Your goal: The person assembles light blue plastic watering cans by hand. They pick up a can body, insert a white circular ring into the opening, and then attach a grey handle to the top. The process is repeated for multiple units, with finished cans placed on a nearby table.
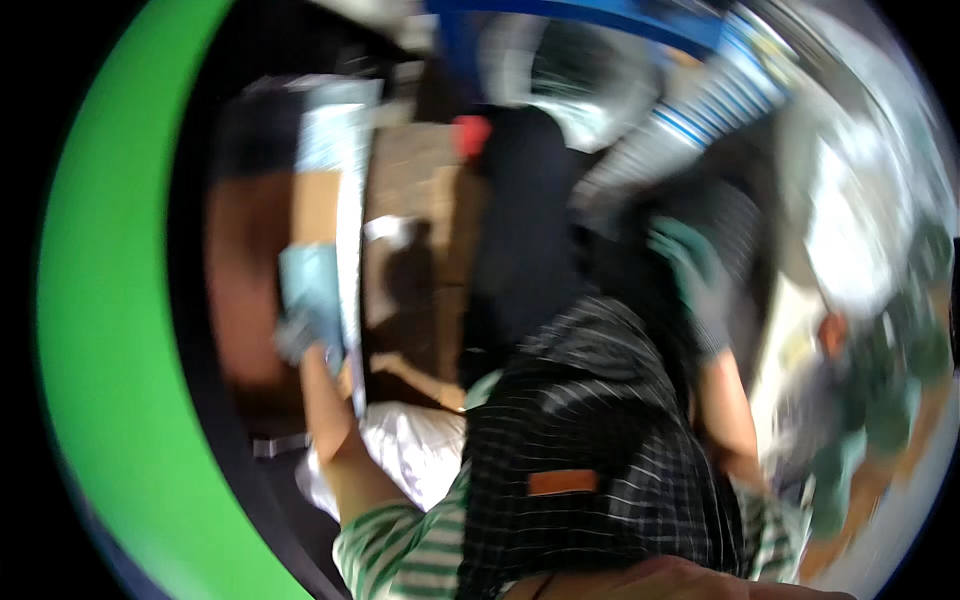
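My left hand (pixel 297 337), in a grey glove, is at the near end of a light-blue flat piece (pixel 312 280). That piece lies along a narrow, shiny silver-edged strip (pixel 350 200) on my left. Blur hides whether the fingers are closed on it. My right hand (pixel 698 275), in a green-and-grey glove, is beside my dark-clothed right leg. Its fingers look partly bent but are smeared, and nothing can be made out in them. Above it slants a white, blue-striped, tube-like thing (pixel 715 105), apart from the hand.
A bright green curved panel (pixel 100 300) borders the far left. Beside the strip are a reddish-brown surface (pixel 245 280) and a white bag (pixel 415 450). Ahead are a blue bar (pixel 600 12) and a round whitish container (pixel 590 85). Blurred green shapes (pixel 890 400) stand at right.
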Available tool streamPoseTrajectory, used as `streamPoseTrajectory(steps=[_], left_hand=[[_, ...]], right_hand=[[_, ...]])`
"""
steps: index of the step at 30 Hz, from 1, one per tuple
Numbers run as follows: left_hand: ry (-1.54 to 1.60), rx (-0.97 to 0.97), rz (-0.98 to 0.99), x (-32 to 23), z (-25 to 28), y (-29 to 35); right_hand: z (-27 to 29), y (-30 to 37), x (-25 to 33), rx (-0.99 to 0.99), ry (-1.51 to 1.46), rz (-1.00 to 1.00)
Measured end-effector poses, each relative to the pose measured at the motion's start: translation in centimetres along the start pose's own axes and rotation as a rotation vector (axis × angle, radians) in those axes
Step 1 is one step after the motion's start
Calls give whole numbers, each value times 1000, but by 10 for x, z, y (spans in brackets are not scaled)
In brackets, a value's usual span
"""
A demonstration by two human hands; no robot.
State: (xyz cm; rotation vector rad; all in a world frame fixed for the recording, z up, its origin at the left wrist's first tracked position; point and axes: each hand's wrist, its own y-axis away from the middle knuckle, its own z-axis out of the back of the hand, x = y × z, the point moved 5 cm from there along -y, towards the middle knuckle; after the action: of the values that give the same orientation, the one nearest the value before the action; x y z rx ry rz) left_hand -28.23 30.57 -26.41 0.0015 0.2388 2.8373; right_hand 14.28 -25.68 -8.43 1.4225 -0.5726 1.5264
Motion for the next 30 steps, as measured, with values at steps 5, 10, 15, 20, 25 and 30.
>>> streamPoseTrajectory(steps=[5, 10, 15, 20, 25, 30], left_hand=[[117, 104, 276, 83, -2, -35], [436, 129, 541, 174, -14, -13], [960, 85, 669, 289, 3, 37], [422, -370, -150, 13, 87, 61], [699, -524, -586, -128, 181, 137], [1494, 118, -608, -299, 194, 194]], right_hand=[[-40, -64, -39, 82, -137, -123], [-54, -48, -45, 90, -6, -60], [-78, -55, -64, 231, -206, -168], [-64, -53, -85, 88, -413, -170], [-78, -60, -55, 235, -558, -228], [-103, -36, -16, 409, -871, -117]])
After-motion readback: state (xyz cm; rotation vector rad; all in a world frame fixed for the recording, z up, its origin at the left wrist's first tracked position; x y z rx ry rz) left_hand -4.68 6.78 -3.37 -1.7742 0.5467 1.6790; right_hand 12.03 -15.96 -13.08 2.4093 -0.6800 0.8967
